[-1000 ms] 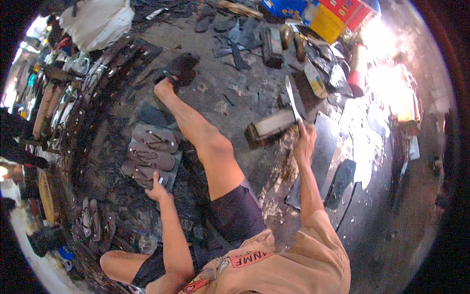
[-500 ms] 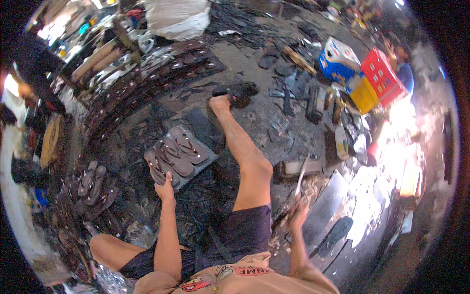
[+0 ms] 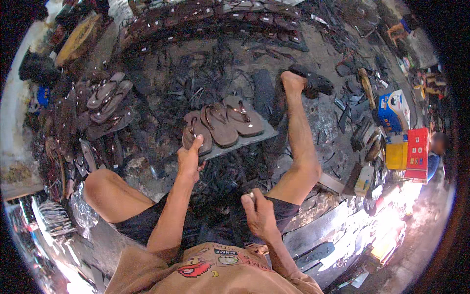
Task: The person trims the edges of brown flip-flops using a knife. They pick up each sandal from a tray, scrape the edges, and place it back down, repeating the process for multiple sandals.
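My left hand grips the near left edge of a flat grey board, its thumb pressed on the closest sandal. Three brown thong sandals lie side by side on this board, straps up. A small pale spot marks the rightmost one. In front of my lap, my right hand is closed, thumb and fingers together. Something small and whitish shows at its fingertips, too small to name.
More brown sandals are stacked at the left. Rows of dark sandals curve along the back. My bent left knee and outstretched right leg flank the board. Blue-white and red boxes stand at right.
The view has swung left. My right hand has come from the right side, beside a long pale tool, in to my lap. My left hand still holds the board with the sandals.
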The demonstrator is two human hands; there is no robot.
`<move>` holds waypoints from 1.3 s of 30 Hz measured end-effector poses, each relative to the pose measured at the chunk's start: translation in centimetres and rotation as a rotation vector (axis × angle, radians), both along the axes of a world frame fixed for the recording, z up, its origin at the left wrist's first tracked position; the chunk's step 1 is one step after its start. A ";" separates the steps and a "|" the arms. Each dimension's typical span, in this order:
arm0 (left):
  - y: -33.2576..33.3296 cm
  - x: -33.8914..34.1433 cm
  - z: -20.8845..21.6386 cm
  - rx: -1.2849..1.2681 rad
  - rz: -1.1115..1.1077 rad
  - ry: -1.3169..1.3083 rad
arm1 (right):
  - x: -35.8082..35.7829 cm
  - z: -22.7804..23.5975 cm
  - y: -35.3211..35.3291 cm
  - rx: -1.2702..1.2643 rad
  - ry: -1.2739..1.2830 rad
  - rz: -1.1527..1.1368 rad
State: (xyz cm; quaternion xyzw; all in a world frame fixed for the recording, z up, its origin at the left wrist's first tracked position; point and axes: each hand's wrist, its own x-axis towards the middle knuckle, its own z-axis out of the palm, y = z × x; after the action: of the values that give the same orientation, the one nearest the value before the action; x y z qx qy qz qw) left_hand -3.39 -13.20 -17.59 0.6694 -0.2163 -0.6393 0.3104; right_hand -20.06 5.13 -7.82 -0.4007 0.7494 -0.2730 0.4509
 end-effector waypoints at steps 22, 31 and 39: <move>0.0 -0.8 1.5 0.110 0.146 0.254 | -2.1 -19.0 -11.9 -0.100 0.147 0.513; 0.1 0.6 0.9 0.119 0.142 0.433 | 0.6 -23.8 -14.4 -0.220 0.095 0.372; 8.2 5.3 11.7 0.015 0.107 0.257 | 7.6 -24.1 -22.7 -0.136 -0.087 -0.144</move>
State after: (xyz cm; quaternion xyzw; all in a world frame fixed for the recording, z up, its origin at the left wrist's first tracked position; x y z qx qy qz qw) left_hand 1.93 -4.98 -5.88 0.5949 -0.1339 -0.7039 0.3643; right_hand -12.42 -17.61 -31.97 -0.3634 0.7357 -0.3721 0.4339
